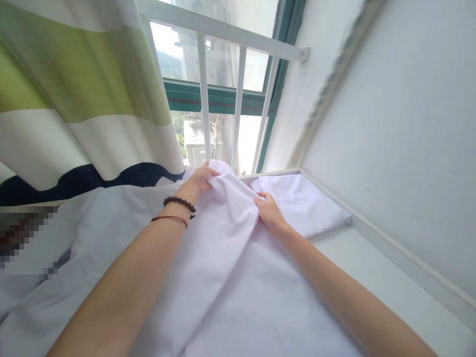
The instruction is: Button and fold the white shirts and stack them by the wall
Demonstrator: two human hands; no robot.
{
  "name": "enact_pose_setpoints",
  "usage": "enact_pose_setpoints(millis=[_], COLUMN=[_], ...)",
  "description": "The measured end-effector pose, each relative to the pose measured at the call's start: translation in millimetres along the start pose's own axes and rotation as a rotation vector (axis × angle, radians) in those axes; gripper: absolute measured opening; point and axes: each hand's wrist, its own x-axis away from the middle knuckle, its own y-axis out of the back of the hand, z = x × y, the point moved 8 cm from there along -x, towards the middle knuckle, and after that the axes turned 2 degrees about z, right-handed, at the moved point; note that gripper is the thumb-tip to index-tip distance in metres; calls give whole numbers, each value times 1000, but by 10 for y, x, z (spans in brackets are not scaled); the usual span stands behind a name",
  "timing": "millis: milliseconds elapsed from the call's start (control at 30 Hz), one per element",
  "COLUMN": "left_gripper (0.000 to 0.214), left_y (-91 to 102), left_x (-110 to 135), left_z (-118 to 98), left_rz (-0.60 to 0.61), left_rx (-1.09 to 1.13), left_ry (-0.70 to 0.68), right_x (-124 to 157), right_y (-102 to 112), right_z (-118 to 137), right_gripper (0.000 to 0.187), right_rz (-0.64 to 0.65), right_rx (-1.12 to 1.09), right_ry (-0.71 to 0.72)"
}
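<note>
A large white cloth point(223, 233), perhaps a sheet or cover, spreads over the surface in front of me in loose folds. Its upper part is lifted between my hands. My left hand point(201, 179), with a dark bead bracelet and a thin cord on the wrist, pinches the cloth near its top. On the right, my right hand point(268, 210) grips the cloth's side edge between thumb and fingers. Just beyond it lies a folded white cloth point(305, 201) in the corner. The lower layers are hidden under the raised fold.
A white railing point(238, 34) crosses a green-framed window point(223, 96) ahead. A green, white and navy curtain point(92, 84) hangs at left. The white wall point(409, 124) rises on the right, above a raised ledge point(386, 253) along the pale board point(364, 267).
</note>
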Motion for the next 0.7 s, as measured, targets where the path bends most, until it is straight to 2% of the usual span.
enact_pose_setpoints(millis=[67,167,233,367,500,600,700], left_gripper=[43,90,106,105,110,117,115], left_y=[12,-3,-8,28,51,-38,-132], left_x=[13,45,55,33,83,224,362], left_z=[-12,-48,-69,-77,-67,-60,-57], left_rz=[-44,-66,-61,-50,-38,88,241], left_rx=[29,58,56,-1,-124,-160,-148], left_ry=[6,5,-3,-2,72,114,66], right_x=[-13,20,61,129,158,169,173], right_y=[18,20,-8,-83,-126,-145,-98], right_z=[-12,-7,7,25,54,84,120], right_gripper=[40,45,51,68,63,54,43], right_rz=[-21,-25,-2,49,75,110,71], right_rx=[45,104,129,151,244,270,202], right_ry=[57,118,165,278,328,309,313])
